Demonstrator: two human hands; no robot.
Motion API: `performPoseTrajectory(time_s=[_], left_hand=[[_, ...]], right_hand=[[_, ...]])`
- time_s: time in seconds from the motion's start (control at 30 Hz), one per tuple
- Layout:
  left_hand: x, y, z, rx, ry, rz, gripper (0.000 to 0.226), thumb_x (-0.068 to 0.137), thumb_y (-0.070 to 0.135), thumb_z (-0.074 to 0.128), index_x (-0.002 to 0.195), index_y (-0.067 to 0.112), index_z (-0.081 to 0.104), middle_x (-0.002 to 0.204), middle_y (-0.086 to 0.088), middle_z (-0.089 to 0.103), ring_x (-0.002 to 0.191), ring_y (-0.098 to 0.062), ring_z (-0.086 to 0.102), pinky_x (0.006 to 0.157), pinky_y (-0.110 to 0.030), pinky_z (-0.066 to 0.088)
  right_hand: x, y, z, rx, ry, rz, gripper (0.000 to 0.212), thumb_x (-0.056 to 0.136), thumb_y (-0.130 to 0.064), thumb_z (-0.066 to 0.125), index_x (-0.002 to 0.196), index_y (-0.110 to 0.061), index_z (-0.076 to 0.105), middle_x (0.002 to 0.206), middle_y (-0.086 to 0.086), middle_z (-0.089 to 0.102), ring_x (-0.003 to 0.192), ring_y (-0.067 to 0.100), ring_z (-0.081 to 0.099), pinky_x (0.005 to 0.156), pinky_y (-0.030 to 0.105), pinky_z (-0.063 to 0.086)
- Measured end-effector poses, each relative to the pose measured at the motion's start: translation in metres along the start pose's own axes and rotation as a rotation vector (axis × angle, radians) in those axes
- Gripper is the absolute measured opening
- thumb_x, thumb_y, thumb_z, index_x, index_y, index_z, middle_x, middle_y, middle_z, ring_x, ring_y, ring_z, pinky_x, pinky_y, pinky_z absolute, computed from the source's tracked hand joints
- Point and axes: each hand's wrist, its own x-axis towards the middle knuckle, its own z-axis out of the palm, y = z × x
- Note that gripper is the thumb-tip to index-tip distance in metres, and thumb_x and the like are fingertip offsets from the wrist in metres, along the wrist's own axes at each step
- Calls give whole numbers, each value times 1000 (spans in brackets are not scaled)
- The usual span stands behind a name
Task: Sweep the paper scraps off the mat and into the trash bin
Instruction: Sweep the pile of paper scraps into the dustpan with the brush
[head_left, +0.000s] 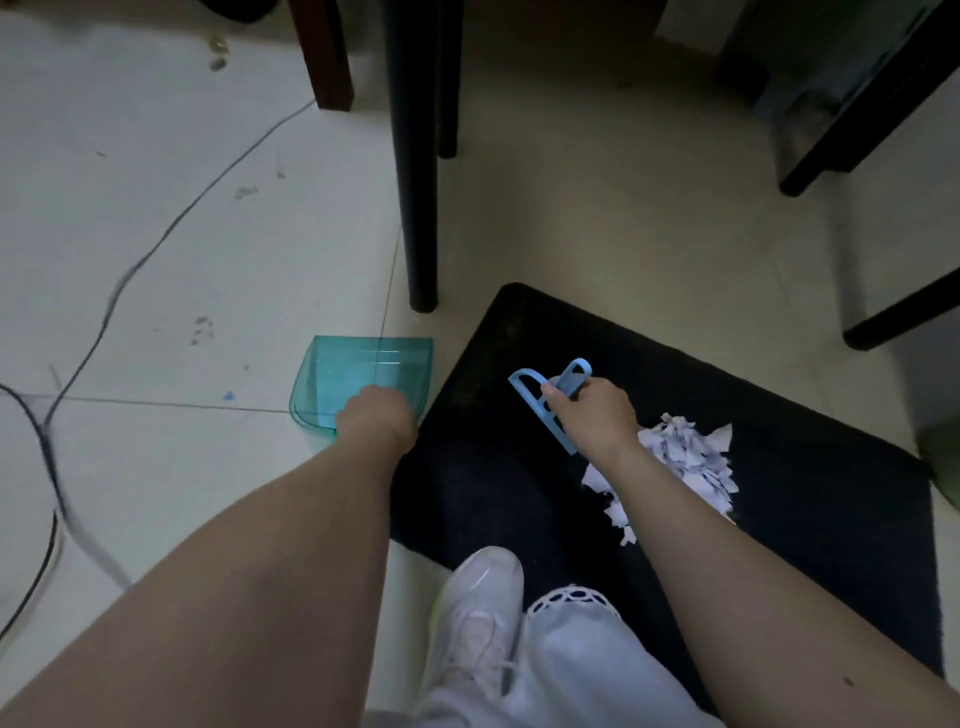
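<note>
Your right hand (592, 410) is gripping the blue brush (540, 410) beside the paper scraps (685, 457) heaped on the black mat (519, 467), while your left hand (376, 415) is gripping the teal dustpan (358, 374) on the floor, touching the mat's edge. Be keeping the pan's lip flat against that edge and drawing the heap toward it in short, low strokes; no trash bin is showing.

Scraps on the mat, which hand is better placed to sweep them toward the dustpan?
The right hand. It already grips the brush beside the scraps on the mat. The left hand is at the dustpan, on the floor off the mat's left edge.
</note>
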Motion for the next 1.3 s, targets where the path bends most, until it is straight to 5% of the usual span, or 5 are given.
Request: performPoseTrajectory(time_s=[0.27,0.57,0.97,1.17,1.3], left_hand=[[29,-34,61,-79,-91,-357,69,98,18,43,150,-4,3,157,-27,3,139,-47,28,112,-54,29],[30,-39,82,-225,86,-394,74,94,12,43,152,5,-2,141,-18,41,128,-36,44,101,-46,39],[6,-44,78,340,295,154,68,92,10,32,153,10,2,119,-7,55,103,-26,55,85,-37,45],[10,-7,76,327,264,302,62,99,21,33,153,12,5,127,-8,55,109,-27,56,88,-39,45],[12,3,77,367,239,400,65,102,36,30,153,8,2,132,-10,53,114,-27,55,90,-38,44]], right_hand=[[22,21,40,13,-31,16,38,91,-44,54,90,-9,69,79,9,68,72,23,64,60,31,47],[29,37,46,79,-14,36,41,92,-41,55,93,-3,69,84,15,70,80,29,66,65,35,50],[34,56,9,210,143,118,39,92,-37,57,77,-1,65,60,2,54,60,20,53,55,28,39],[34,65,-5,228,174,119,38,92,-35,57,70,-5,61,60,4,54,63,22,55,52,26,38],[31,68,-17,211,223,92,38,93,-33,56,92,3,68,82,18,69,78,32,65,65,34,50]])
